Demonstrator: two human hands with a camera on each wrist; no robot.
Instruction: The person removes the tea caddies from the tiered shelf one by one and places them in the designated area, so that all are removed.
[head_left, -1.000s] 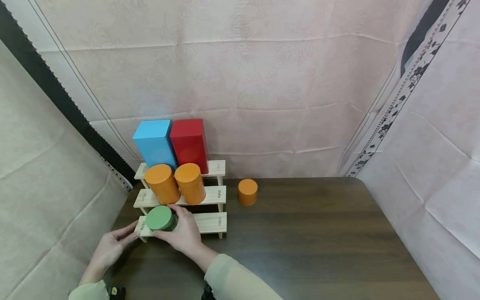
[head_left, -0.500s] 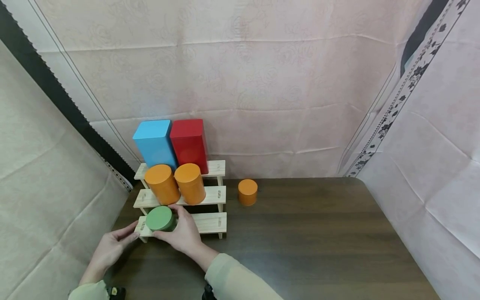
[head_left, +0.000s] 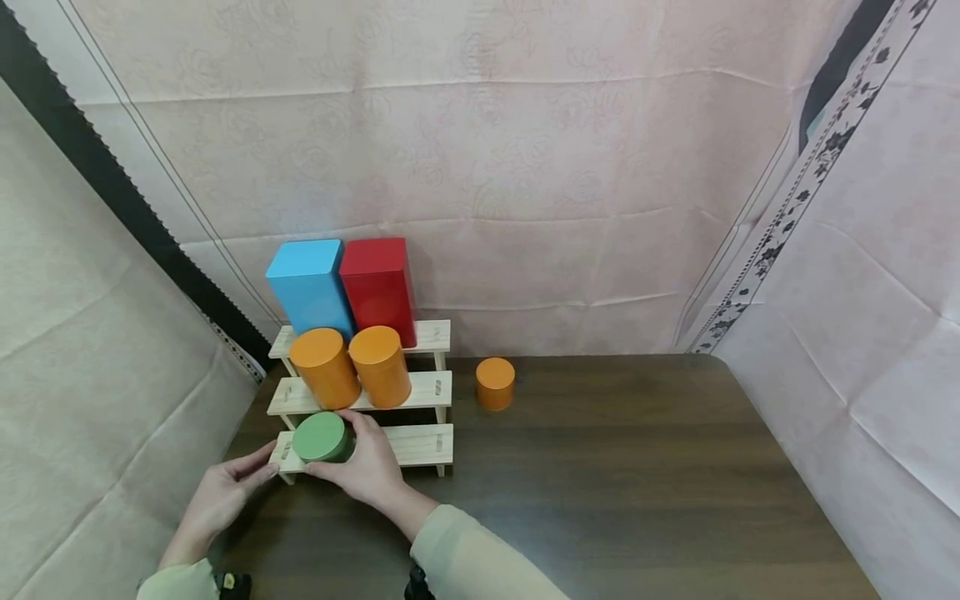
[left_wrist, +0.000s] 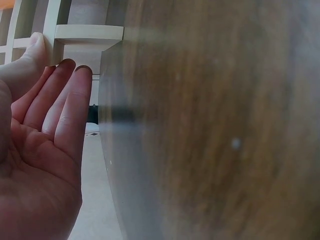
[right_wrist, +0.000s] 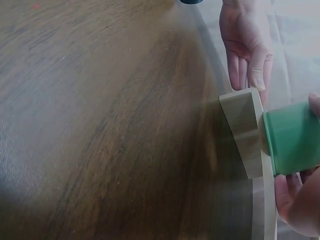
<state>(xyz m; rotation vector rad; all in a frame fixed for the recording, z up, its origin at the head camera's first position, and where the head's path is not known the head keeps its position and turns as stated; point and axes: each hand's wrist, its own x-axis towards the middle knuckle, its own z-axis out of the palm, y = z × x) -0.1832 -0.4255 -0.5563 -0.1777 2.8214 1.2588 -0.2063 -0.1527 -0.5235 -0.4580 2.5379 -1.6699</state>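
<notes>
A green cylinder [head_left: 321, 437] stands upright at the left end of the lowest step of a pale wooden stepped rack [head_left: 420, 446]. My right hand [head_left: 369, 462] grips it from the right, thumb on the near side and fingers on the far side. In the right wrist view the green cylinder [right_wrist: 294, 139] has its base at the step's board. My left hand [head_left: 225, 493] pinches the left end of that same step. The left wrist view shows the thumb of the left hand [left_wrist: 47, 140] on one side of the board [left_wrist: 51, 25], the fingertips at the other.
Two orange cylinders [head_left: 381, 367] stand side by side on the middle step. A blue block [head_left: 311, 283] and a red block [head_left: 377, 287] are on the top step. One shorter orange cylinder [head_left: 495, 384] stands on the dark wooden table [head_left: 600, 467], right of the rack. Pale cloth [head_left: 525, 167] hangs around the table.
</notes>
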